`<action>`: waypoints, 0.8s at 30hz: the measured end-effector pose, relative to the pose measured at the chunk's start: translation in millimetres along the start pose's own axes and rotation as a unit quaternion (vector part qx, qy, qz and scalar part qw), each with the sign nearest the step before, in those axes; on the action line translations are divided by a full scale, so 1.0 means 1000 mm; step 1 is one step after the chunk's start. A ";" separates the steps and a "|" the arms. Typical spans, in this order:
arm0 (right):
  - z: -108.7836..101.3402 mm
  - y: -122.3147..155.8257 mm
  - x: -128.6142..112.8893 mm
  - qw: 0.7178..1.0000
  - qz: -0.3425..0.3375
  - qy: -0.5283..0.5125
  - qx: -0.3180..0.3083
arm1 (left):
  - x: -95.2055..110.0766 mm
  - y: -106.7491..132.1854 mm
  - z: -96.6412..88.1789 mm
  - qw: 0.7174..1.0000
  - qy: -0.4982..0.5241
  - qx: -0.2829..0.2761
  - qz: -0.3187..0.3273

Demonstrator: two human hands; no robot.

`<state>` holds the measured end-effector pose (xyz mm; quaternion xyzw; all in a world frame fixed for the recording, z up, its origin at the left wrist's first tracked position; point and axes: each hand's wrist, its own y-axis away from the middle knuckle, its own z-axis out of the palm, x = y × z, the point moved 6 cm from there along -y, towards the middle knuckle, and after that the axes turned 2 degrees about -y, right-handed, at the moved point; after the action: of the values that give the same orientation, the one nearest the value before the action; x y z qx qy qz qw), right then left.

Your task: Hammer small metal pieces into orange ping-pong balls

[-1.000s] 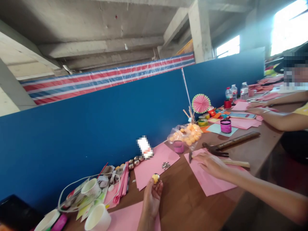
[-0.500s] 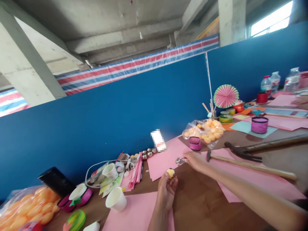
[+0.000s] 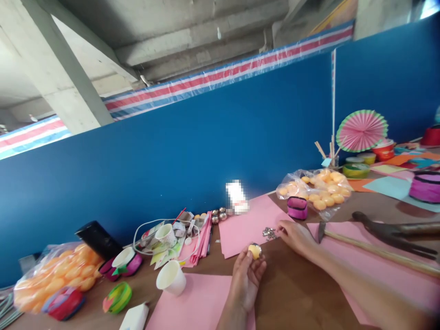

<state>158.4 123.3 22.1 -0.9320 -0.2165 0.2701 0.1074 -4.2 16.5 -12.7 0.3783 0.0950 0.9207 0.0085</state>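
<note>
My left hand (image 3: 244, 282) is closed on a small yellow ball (image 3: 255, 251) with a shiny silver part along its upper edge, held up between thumb and fingers. To its right, my right hand (image 3: 296, 236) rests low over the pink paper (image 3: 252, 224), fingertips pinched together at the right side of a little pile of small silver metal pieces (image 3: 269, 233). Whatever lies between those fingertips is too small to make out. Several shiny metal balls (image 3: 219, 215) sit at the paper's far left corner.
Two hammers, one with a pale wooden handle (image 3: 374, 250), lie at right. Bags of orange balls (image 3: 323, 192) stand right and left. A white paper cup (image 3: 171, 278) stands on pink paper, near a purple band (image 3: 297, 207), a pink fan (image 3: 362, 130) and a blue partition (image 3: 192, 160).
The view has swung left, so things appear farther right. My left hand still holds the yellow ball, and my right hand stays by the metal pieces.
</note>
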 end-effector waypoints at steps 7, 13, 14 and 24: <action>-0.006 0.004 -0.007 0.979 -0.002 -0.187 0.081 | 0.003 0.004 0.007 1.000 -0.026 -0.006 0.015; 0.001 0.017 -0.037 0.945 -0.041 -0.318 0.067 | 0.007 -0.001 0.004 0.999 -0.013 0.018 0.033; 0.002 0.019 -0.041 0.942 -0.047 -0.328 0.055 | 0.008 -0.001 0.003 0.999 -0.015 0.027 0.037; 0.005 0.023 -0.052 0.929 -0.053 -0.366 0.023 | 0.007 0.000 0.005 0.995 -0.069 0.037 0.056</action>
<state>123.9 79.6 34.2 -0.7525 -0.2841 0.5915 0.0562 -5.8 18.2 -4.1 0.4454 0.1065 0.8875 -0.0508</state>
